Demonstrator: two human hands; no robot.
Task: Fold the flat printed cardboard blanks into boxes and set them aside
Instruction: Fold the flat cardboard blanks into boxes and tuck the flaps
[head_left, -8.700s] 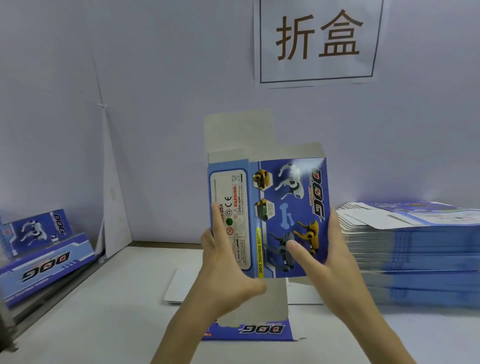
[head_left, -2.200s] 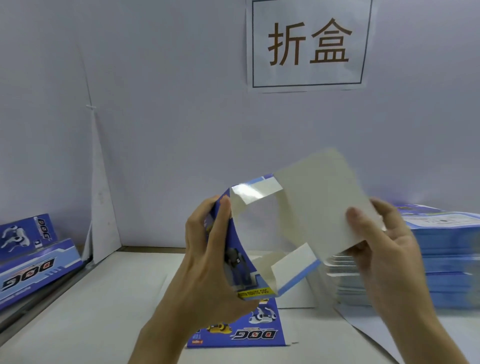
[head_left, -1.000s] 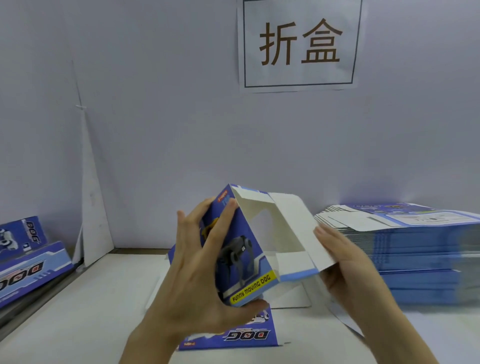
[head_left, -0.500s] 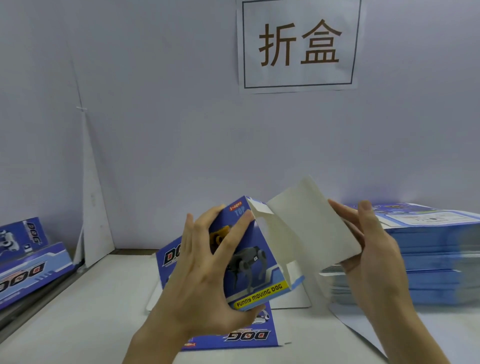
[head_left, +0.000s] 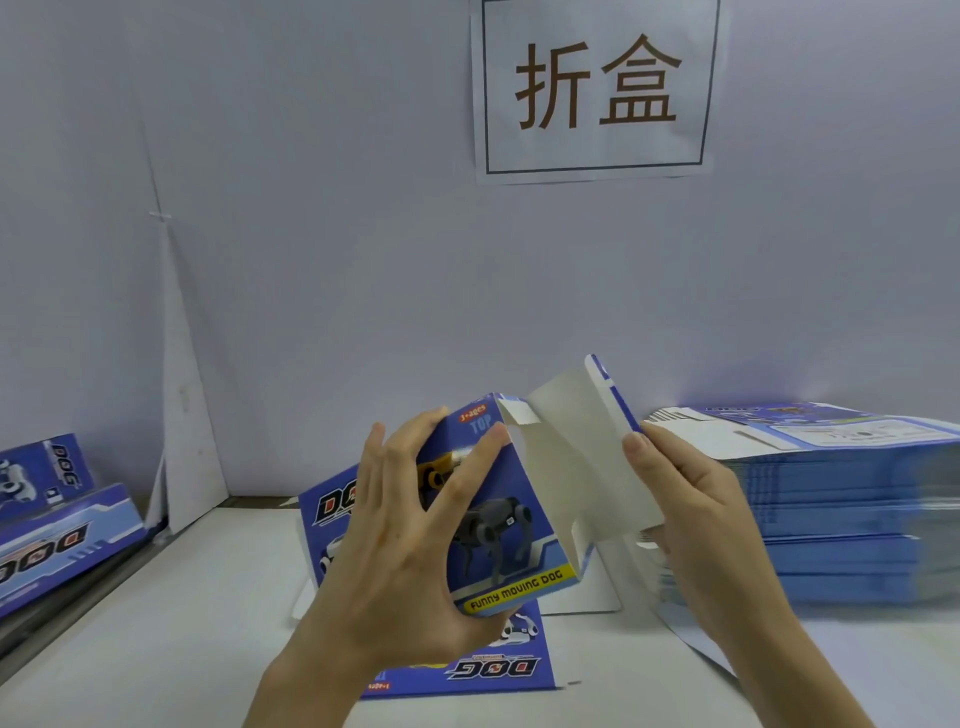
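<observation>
my left hand (head_left: 410, 551) grips the half-folded box (head_left: 498, 525) above the table (head_left: 156, 639), while my right hand (head_left: 691, 509) pinches its open lid flap (head_left: 582, 457).

I see a blue box (head_left: 498, 525), half-formed and tilted, white flap (head_left: 576, 457) raised; blanks (head_left: 841, 499) stacked right, finished boxes (head_left: 57, 540) far left.

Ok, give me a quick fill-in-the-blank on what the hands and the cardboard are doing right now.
1. The left hand grips the half-folded box, whose yellow strip reads FUNNY MOVING ____.
2. The right hand holds the box's open flap, whose inner side is plain ____.
3. The tall stack of flat blanks lies on the table's ____ side.
Missing words: DOG; white; right.
</observation>
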